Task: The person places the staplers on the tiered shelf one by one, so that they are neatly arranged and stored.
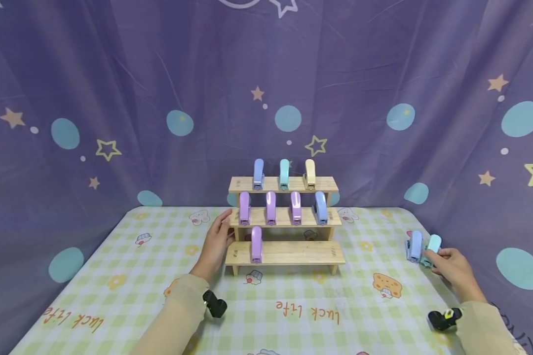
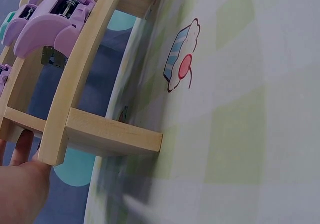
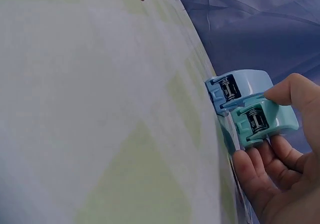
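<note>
In the head view, my right hand [image 1: 455, 268] pinches a turquoise stapler [image 1: 434, 245] at the table's right side. The right wrist view shows the thumb on the turquoise stapler [image 3: 257, 121] and fingers beneath it. A blue stapler [image 1: 414, 246] stands close beside it. My left hand [image 1: 215, 246] touches the left side of a three-tier wooden rack [image 1: 302, 252], its fingers extended by the middle board. Part of that hand [image 2: 22, 189] is hidden behind the rack in the left wrist view.
The top tier bears blue [image 1: 258, 173], turquoise [image 1: 284, 173] and yellow [image 1: 310, 173] staplers. On the middle tier are three purple staplers and a blue one [image 1: 321, 208]. One purple stapler [image 1: 256, 244] stands on the bottom tier. A checked cloth [image 1: 160, 266] covers the table; a purple curtain [image 1: 231, 64] hangs behind.
</note>
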`<control>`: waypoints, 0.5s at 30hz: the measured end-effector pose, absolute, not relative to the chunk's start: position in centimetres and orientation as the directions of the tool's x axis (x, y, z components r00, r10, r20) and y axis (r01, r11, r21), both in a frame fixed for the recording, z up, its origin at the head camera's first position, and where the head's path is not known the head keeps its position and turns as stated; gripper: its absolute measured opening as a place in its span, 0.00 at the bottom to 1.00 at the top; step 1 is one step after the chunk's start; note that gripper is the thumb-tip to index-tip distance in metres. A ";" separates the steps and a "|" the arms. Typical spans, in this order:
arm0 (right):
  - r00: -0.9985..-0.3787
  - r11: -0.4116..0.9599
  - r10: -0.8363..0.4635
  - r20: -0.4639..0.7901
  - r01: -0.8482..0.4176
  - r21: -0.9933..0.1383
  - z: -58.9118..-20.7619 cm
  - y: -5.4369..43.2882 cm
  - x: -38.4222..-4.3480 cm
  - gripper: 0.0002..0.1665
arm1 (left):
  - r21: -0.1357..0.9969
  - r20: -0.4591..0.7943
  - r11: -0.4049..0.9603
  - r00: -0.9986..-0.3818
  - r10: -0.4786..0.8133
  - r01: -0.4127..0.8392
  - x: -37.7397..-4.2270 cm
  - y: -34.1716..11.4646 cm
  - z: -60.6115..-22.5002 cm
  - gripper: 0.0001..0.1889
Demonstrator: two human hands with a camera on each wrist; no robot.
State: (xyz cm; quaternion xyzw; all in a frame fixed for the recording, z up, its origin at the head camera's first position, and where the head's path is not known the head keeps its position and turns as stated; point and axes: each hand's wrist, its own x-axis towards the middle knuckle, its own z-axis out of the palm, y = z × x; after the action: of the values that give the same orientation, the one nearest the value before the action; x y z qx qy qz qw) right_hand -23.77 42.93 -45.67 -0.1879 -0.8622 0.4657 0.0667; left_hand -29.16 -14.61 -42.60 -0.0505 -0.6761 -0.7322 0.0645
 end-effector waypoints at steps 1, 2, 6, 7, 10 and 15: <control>-0.918 0.496 0.393 -0.043 0.252 -0.831 -45.6 42.8 -23.7 0.38 | 0.984 0.159 -0.077 -0.987 -0.026 0.161 -29.2 -14.6 -42.6 0.25; -0.917 0.507 0.399 -0.026 0.244 -0.827 -45.5 42.8 -23.7 0.37 | 0.985 0.155 -0.077 -0.988 -0.026 0.157 -29.2 -14.6 -42.6 0.25; -0.916 0.563 0.398 0.044 0.206 -0.800 -45.0 42.6 -23.5 0.34 | 0.985 0.152 -0.081 -0.988 -0.018 0.153 -29.2 -14.6 -42.6 0.25; -0.917 0.572 0.397 0.052 0.203 -0.795 -44.8 42.6 -23.5 0.34 | 0.985 0.152 -0.081 -0.988 -0.019 0.153 -29.2 -14.6 -42.5 0.25; -0.921 0.583 0.385 0.057 0.195 -0.788 -44.0 42.5 -23.3 0.34 | 0.984 0.156 -0.081 -0.988 -0.019 0.157 -29.2 -14.6 -42.5 0.26; -0.924 0.604 0.376 0.072 0.185 -0.775 -42.5 42.1 -22.7 0.34 | 0.983 0.159 -0.091 -0.987 -0.016 0.160 -29.2 -14.7 -42.5 0.26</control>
State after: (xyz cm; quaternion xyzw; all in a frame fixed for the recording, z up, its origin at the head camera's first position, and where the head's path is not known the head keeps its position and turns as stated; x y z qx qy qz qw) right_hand -22.71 42.08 -42.51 -0.1579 -0.8882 0.4160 0.1144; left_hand -29.25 -14.69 -42.53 -0.0536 -0.6717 -0.7365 0.0595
